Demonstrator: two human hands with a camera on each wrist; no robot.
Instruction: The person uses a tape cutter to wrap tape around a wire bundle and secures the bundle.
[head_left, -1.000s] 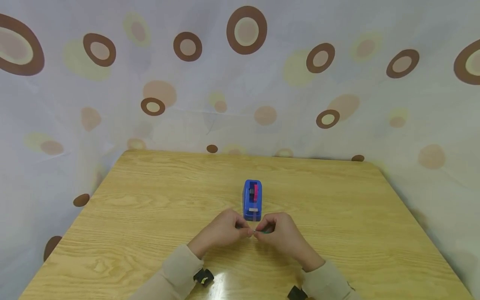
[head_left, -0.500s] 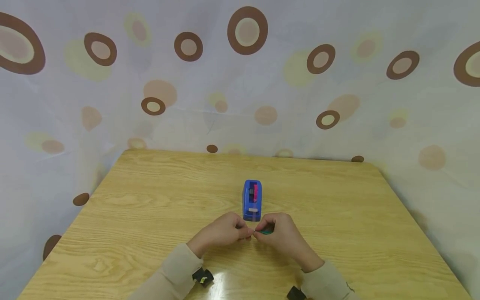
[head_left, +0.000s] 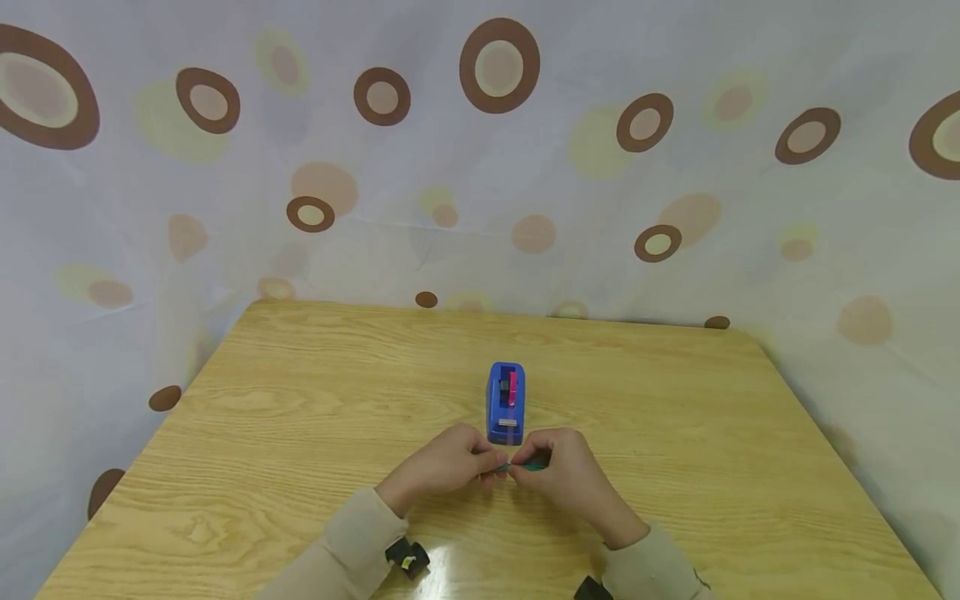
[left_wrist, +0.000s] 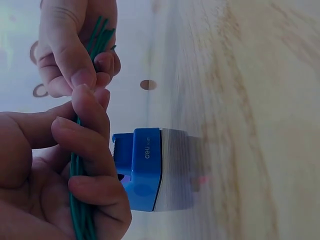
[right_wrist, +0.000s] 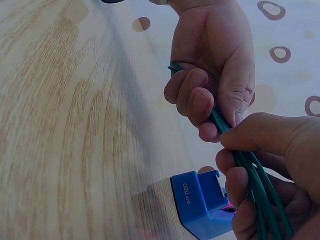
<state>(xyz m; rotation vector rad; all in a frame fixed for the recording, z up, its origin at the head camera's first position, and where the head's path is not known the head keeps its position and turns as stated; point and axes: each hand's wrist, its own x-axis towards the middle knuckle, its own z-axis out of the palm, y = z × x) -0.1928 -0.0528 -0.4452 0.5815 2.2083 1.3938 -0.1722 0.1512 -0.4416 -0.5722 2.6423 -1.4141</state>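
Both hands meet in front of a blue tape dispenser [head_left: 495,408], holding a bundle of thin green wires [right_wrist: 262,200]. My left hand [head_left: 450,460] curls its fingers round one part of the bundle, thumb against the fingers. Close beside it, my right hand [head_left: 568,471] pinches the same bundle between thumb and fingers. In the right wrist view several wires fan out slightly within the right palm. Short wire ends poke out past the left hand's little-finger side there. Fingers hide the middle of the bundle.
The dispenser, with a pink tape roll [head_left: 512,388] in it, stands upright on the wooden table [head_left: 337,375] just beyond the hands. A patterned cloth [head_left: 450,150] hangs behind the table and at its sides. Black straps [head_left: 407,557] show at the wrists.
The hands keep their grip and stay almost in place. A little more green shows between the fingertips now. The whole view has shifted slightly.
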